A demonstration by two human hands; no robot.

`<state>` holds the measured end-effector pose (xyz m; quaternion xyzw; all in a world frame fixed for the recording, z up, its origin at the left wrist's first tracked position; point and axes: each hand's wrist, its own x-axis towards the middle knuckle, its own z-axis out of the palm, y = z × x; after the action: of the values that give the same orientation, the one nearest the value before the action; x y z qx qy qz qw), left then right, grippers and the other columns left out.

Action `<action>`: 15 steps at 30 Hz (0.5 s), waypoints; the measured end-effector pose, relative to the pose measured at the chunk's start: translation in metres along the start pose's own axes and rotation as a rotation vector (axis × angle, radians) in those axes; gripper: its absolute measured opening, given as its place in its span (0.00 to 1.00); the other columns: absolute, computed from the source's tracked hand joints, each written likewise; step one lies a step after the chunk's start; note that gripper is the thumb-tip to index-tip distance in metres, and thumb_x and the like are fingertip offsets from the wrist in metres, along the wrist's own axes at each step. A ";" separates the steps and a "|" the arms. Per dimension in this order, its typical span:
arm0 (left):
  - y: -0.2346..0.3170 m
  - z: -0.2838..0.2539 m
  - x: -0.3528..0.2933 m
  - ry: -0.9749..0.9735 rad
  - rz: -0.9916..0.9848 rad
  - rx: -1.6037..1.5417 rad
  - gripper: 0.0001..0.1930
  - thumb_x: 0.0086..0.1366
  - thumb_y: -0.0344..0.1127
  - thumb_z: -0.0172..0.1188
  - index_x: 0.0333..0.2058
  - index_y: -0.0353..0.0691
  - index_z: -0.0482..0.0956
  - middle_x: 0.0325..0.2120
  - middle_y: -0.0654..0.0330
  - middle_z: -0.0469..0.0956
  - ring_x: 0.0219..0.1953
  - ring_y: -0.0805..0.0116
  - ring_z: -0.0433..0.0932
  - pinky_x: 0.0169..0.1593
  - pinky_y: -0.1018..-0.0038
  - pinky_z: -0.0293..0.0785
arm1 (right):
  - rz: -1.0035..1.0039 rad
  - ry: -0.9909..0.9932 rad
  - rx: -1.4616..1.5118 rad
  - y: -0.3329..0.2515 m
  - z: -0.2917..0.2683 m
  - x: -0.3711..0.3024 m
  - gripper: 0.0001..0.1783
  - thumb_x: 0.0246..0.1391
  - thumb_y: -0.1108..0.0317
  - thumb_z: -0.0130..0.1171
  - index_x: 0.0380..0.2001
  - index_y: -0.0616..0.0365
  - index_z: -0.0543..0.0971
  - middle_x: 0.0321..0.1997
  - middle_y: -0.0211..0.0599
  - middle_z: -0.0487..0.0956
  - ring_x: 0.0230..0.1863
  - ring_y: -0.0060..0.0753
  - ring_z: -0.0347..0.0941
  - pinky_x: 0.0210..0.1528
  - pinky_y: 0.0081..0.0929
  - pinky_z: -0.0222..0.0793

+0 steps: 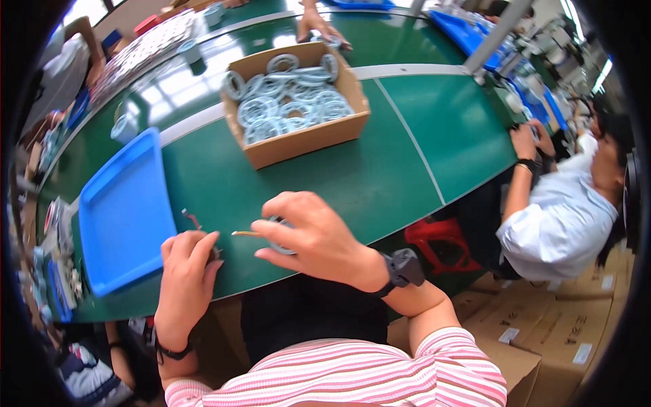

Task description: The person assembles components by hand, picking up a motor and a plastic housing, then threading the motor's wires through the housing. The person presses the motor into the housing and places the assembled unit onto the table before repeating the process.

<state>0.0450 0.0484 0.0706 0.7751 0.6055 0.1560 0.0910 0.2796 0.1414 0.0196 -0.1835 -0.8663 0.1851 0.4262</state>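
The right hand (pixel 313 234) is closed around one small grey ring (pixel 279 235), and a thin gold wire (pixel 244 233) sticks out from its fingertips toward the left hand (pixel 186 268). The left hand is curled shut on a small dark tool (pixel 192 219) whose tip pokes out above its fingers. Both hands rest on the green table (pixel 380 176). Just left of the left hand lies one blue tray (pixel 125 210). Beyond the right hand sits one cardboard box (pixel 296 102), full of too many grey rings to count. Another person's hand (pixel 319 27) rests past the box.
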 end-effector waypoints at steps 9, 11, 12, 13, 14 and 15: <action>-0.005 0.021 0.002 0.280 0.006 -0.453 0.39 0.57 0.17 0.68 0.66 0.37 0.63 0.47 0.52 0.77 0.40 0.61 0.80 0.49 0.66 0.77 | 0.036 0.112 0.040 -0.021 -0.018 0.009 0.22 0.51 0.65 0.73 0.49 0.60 0.80 0.50 0.44 0.80 0.53 0.46 0.76 0.59 0.43 0.71; 0.003 0.020 0.002 0.412 0.141 -0.480 0.40 0.57 0.18 0.69 0.67 0.34 0.62 0.48 0.53 0.78 0.41 0.63 0.80 0.49 0.67 0.77 | 0.097 0.135 0.110 -0.033 -0.011 0.016 0.23 0.52 0.71 0.71 0.51 0.61 0.79 0.49 0.45 0.82 0.51 0.45 0.79 0.56 0.39 0.75; 0.007 0.019 0.003 0.473 0.211 -0.492 0.41 0.56 0.18 0.70 0.68 0.33 0.61 0.48 0.54 0.78 0.41 0.64 0.80 0.48 0.67 0.77 | 0.132 0.147 0.145 -0.038 -0.009 0.019 0.23 0.53 0.74 0.71 0.53 0.62 0.79 0.48 0.45 0.83 0.49 0.44 0.80 0.54 0.38 0.77; 0.011 0.019 0.005 0.478 0.202 -0.483 0.41 0.56 0.18 0.70 0.68 0.33 0.61 0.48 0.54 0.78 0.41 0.64 0.80 0.48 0.67 0.77 | 0.126 0.144 0.156 -0.044 -0.008 0.023 0.23 0.53 0.74 0.71 0.53 0.62 0.79 0.48 0.45 0.83 0.49 0.44 0.80 0.54 0.38 0.77; 0.015 0.018 0.008 0.520 0.271 -0.385 0.42 0.56 0.19 0.71 0.68 0.33 0.61 0.48 0.54 0.78 0.41 0.64 0.80 0.48 0.68 0.77 | 0.220 0.105 0.281 -0.050 -0.008 0.028 0.21 0.55 0.76 0.69 0.52 0.63 0.78 0.47 0.44 0.82 0.49 0.40 0.80 0.53 0.34 0.76; 0.019 0.017 0.010 0.559 0.343 -0.290 0.42 0.56 0.20 0.71 0.68 0.33 0.60 0.48 0.54 0.79 0.41 0.64 0.80 0.47 0.69 0.77 | 0.317 0.065 0.400 -0.056 -0.008 0.032 0.18 0.57 0.78 0.66 0.51 0.65 0.78 0.46 0.42 0.82 0.49 0.35 0.81 0.53 0.30 0.76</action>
<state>0.0706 0.0545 0.0627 0.7718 0.4397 0.4592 0.0033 0.2584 0.1094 0.0723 -0.2350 -0.7587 0.4114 0.4471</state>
